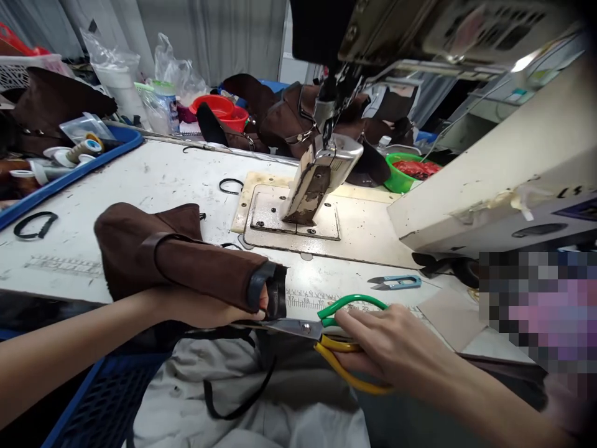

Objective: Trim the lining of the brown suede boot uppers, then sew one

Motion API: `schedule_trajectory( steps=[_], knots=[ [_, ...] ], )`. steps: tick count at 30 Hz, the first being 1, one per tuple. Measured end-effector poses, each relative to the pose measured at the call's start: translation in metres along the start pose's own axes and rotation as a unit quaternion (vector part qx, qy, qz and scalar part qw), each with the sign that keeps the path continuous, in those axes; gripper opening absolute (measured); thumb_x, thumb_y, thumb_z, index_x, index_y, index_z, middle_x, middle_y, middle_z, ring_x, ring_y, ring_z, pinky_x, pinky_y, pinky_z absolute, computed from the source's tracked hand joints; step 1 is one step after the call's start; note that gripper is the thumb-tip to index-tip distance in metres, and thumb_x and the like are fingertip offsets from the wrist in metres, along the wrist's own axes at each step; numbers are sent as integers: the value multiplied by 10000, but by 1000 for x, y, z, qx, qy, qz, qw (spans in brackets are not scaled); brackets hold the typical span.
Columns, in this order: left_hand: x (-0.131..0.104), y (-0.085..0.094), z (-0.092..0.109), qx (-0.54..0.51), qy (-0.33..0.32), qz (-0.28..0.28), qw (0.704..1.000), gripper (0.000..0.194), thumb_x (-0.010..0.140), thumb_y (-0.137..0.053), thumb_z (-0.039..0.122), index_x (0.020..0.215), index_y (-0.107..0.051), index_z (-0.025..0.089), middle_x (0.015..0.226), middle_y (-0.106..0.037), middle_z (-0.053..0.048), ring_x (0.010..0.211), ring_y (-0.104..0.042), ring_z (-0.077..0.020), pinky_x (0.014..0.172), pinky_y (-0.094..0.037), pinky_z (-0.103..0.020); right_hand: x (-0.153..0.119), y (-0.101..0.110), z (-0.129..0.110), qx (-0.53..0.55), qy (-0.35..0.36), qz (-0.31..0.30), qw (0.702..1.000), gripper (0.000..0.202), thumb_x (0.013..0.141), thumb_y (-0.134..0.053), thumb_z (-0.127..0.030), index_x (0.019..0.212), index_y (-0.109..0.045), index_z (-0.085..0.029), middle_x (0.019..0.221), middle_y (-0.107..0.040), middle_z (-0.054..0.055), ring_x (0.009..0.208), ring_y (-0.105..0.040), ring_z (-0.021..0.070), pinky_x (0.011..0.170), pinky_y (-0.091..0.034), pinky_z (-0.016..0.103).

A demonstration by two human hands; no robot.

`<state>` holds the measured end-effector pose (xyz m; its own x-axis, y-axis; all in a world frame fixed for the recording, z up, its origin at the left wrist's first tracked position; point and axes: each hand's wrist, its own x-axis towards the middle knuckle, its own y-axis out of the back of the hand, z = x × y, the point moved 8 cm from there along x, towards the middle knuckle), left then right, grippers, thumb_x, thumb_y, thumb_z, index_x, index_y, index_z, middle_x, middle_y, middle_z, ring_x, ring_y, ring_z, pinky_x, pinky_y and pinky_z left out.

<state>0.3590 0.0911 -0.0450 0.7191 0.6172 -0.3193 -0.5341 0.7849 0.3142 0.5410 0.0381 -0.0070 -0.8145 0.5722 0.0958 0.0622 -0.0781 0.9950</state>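
Observation:
A dark brown suede boot upper (140, 242), with a strap around it, lies near the front edge of the white table. My left hand (205, 307) is closed on its dark-lined open end, partly hidden beneath the upper. The scissors (305, 328), with one green and one yellow handle loop, are in my right hand (387, 342). Their blades are apart and point left, right by my left fingertips. Whether anything lies between the blades I cannot make out. A narrow black strip (240, 401) lies across the light cloth (200, 379) on my lap.
Behind the upper stands a sewing machine post (314, 180), its head overhead and its pale body on the right. Blue thread snips (396, 283) and black loops (36, 225) lie on the table. A blue tray (124, 138) holds thread spools. More brown uppers (289, 118) are piled behind.

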Motion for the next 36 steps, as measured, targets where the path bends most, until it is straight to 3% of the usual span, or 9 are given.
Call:
schedule_trajectory(
  steps=[5, 10, 13, 18, 23, 26, 31, 36],
  knots=[
    [-3, 2, 14, 42, 23, -46, 998, 190, 925, -532, 368, 905, -615, 198, 815, -571, 12, 757, -479, -138, 671, -381, -194, -9, -8, 7, 50, -64, -52, 995, 247, 945, -594, -361, 817, -437, -221, 672, -547, -37, 511, -510, 136, 506, -235, 277],
    [-4, 1, 17, 43, 29, -63, 997, 194, 919, -516, 377, 913, -595, 200, 778, -513, 14, 744, -456, -142, 666, -375, -202, -5, -12, 11, 68, -128, -101, 984, 271, 899, -614, -350, 781, -397, -238, 651, -498, -55, 496, -419, 126, 511, -176, 275],
    [-2, 0, 21, 43, 30, -70, 996, 192, 910, -528, 370, 907, -590, 189, 764, -479, 20, 727, -425, -133, 668, -364, -209, 8, -11, 10, 94, -130, -112, 981, 279, 905, -605, -376, 778, -398, -239, 657, -500, -60, 504, -387, 120, 512, -164, 275],
    [0, 2, 20, 40, 33, -70, 996, 191, 899, -556, 373, 897, -589, 185, 751, -452, 27, 714, -400, -125, 648, -339, -213, 25, -5, 8, 84, -88, -89, 989, 284, 839, -670, -290, 751, -406, -234, 613, -439, -80, 458, -281, 101, 488, -141, 280],
    [4, 4, 17, 16, 13, -61, 998, 219, 892, -577, 406, 872, -582, 188, 782, -458, 31, 742, -405, -122, 697, -348, -221, 18, -9, 2, 65, -33, -49, 996, 293, 966, -577, -406, 791, -425, -228, 643, -489, -64, 468, -369, 109, 483, -205, 278],
    [5, 3, 15, -5, 12, -63, 998, 208, 888, -585, 392, 868, -578, 185, 780, -465, 35, 740, -407, -119, 712, -350, -229, 18, -17, 2, 69, -61, -79, 993, 253, 972, -555, -387, 817, -429, -231, 661, -499, -58, 483, -383, 117, 498, -210, 281],
    [6, 4, 16, -60, 14, -57, 996, 219, 893, -587, 407, 874, -578, 189, 784, -476, 34, 729, -417, -110, 710, -366, -229, 31, -21, -2, 118, -102, -123, 980, 285, 856, -667, -300, 790, -396, -238, 661, -465, -71, 490, -299, 109, 499, -166, 274],
    [7, 10, 17, -120, -1, -27, 992, 199, 865, -631, 380, 871, -561, 193, 857, -508, 27, 811, -459, -110, 810, -391, -231, 39, -21, -3, 124, -119, -120, 978, 263, 819, -648, -261, 785, -388, -239, 664, -470, -62, 507, -294, 115, 514, -155, 273]
  ],
)
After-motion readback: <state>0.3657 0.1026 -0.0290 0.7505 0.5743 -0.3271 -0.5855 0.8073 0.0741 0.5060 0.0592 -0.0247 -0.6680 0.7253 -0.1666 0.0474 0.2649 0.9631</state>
